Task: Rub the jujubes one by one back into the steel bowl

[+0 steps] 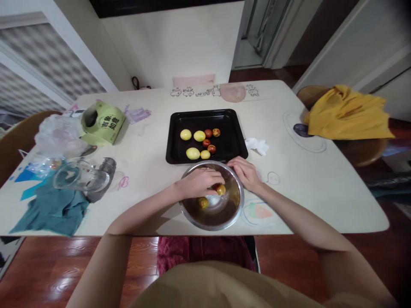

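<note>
A shiny metal mixing bowl (238, 214) stands at the table's near edge. My left hand (202, 182) reaches into it with the fingers curled. Between its thumb and fingertips is a mottled yellow-brown jujube (221, 189). Lower in the bowl lies a second jujube (203, 202). My right hand (245, 172) is closed at the bowl's upper right rim, its fingertips partly hidden. Just beyond the bowl is a black baking tray (224, 119). On the tray lie several yellow oval fruits (193, 153) and several red-brown jujubes (206, 143).
A crumpled white tissue (257, 146) lies right of the tray. Leftward are a green paper box (104, 124), a clear plastic bag (58, 136), a transparent pitcher (81, 176) on its side and a teal cloth (53, 207). A yellow cloth (348, 113) drapes over a chair at right.
</note>
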The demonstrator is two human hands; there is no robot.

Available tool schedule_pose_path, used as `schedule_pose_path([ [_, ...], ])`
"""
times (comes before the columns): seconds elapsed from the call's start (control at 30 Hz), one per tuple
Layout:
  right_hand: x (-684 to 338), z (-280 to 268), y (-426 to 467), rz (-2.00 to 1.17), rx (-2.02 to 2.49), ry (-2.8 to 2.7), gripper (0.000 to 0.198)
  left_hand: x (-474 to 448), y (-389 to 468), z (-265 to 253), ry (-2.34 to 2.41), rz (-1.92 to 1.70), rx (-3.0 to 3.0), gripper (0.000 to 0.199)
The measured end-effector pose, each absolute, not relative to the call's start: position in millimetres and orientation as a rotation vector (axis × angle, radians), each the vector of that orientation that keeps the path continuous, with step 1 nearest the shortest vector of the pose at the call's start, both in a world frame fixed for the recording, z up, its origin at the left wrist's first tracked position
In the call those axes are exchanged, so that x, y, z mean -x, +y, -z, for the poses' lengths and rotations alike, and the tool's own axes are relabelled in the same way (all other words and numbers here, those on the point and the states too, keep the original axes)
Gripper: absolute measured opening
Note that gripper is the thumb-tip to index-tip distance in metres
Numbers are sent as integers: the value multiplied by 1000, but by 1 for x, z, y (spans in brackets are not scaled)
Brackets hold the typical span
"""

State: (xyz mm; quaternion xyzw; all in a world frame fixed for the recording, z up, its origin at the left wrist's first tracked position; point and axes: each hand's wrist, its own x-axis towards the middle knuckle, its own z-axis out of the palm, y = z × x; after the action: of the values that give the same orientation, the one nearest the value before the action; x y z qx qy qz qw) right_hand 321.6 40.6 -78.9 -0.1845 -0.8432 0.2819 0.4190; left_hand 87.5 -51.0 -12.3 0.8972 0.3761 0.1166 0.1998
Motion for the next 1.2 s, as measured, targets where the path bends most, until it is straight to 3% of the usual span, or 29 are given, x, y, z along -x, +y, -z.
schedule_pose_path([
  [0.23, -321, 77, 44, -608, 549, -2054, 37, -92, -50, 13, 925, -314, -2482, 15],
  [0.6, -321, 77, 44, -607, 576, -2070, 38, -94, -50, 24, 1227, -328, -2692, 29],
  [1.03, -320, 77, 45, -599, 572, -2063, 37, -87, -49, 13, 1182, -380, -2609, 23],
  [1.2, -318, 79, 48, -540, 573, -2066, 27, -73, -50, 10, 1139, -634, -2558, 22],
])
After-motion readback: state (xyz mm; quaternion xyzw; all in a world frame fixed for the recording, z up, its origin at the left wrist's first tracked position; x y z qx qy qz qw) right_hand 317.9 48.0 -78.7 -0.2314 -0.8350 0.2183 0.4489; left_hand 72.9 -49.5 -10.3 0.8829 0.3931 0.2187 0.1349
